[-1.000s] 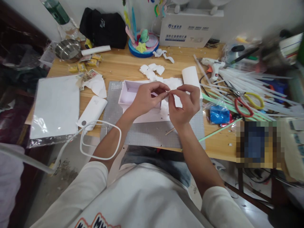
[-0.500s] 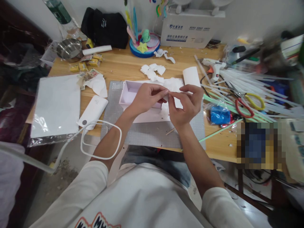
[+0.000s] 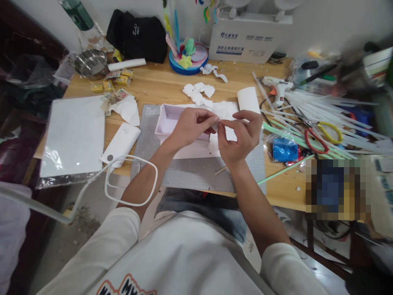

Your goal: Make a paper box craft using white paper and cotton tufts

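My left hand (image 3: 193, 126) and my right hand (image 3: 241, 133) meet fingertip to fingertip above the mat. Both are closed in a pinch. A small whitish bit shows between the fingertips, too small to name. Behind my left hand stands a pale lilac open box (image 3: 167, 121), partly covered by the hand. Under both hands lies a white sheet (image 3: 196, 152) on a grey cutting mat (image 3: 184, 176). A thin wooden stick (image 3: 220, 170) rests on the mat near my right wrist. White tissue (image 3: 225, 108) lies just beyond the fingertips.
Torn tissue scraps (image 3: 198, 92) and a tissue roll (image 3: 248, 99) lie behind. To the right are a glue gun (image 3: 278, 88), scissors (image 3: 317, 137) and many translucent sticks (image 3: 325, 110). A white power bank (image 3: 121, 143), a metal bowl (image 3: 90, 63) and a bagged sheet (image 3: 72, 135) occupy the left.
Hardly anything differs. Both hands keep the same pinch at the same place, and the whole view has shifted very slightly.
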The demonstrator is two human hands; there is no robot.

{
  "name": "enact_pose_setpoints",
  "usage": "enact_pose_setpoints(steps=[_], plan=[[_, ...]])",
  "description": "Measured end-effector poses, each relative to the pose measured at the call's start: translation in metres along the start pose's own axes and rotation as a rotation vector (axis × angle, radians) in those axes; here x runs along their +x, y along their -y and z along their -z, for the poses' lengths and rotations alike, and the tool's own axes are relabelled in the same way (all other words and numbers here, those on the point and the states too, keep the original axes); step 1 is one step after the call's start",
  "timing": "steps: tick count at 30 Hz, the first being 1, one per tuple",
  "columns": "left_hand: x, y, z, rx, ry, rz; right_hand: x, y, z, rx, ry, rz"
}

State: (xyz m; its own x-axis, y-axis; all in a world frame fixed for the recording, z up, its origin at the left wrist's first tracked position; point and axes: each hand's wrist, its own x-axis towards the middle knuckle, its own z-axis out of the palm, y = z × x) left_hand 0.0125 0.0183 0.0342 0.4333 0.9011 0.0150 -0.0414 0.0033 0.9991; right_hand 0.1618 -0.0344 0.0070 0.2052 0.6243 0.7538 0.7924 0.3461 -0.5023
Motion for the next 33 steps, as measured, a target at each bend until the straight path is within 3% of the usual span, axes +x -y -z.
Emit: enact_pose_setpoints(steps=[6,13,23,26,33], plan=[[-0.0015,-0.0041,-0.0014,0.017,-0.008,0.003,-0.0004,-0.0007,-0.0016,0.065,-0.049,0.052],[-0.0031,-0.0033,-0.003,0.053,-0.051,-0.053,0.0005,-0.0009,-0.002,0.005,-0.019,0.076],[-0.002,-0.0025,-0.0018,0.057,-0.061,-0.045,-0.0003,-0.0002,-0.001,0.108,0.007,0.022],[-0.0011,-0.0018,-0.002,0.056,-0.079,-0.043,0.0004,0.0009,-0.0008,0.042,0.029,-0.017],[-0.0012,-0.0006,-0.0017,0.03,-0.056,-0.042,0.0032,0.0029,-0.0009,0.012,-0.034,0.024]])
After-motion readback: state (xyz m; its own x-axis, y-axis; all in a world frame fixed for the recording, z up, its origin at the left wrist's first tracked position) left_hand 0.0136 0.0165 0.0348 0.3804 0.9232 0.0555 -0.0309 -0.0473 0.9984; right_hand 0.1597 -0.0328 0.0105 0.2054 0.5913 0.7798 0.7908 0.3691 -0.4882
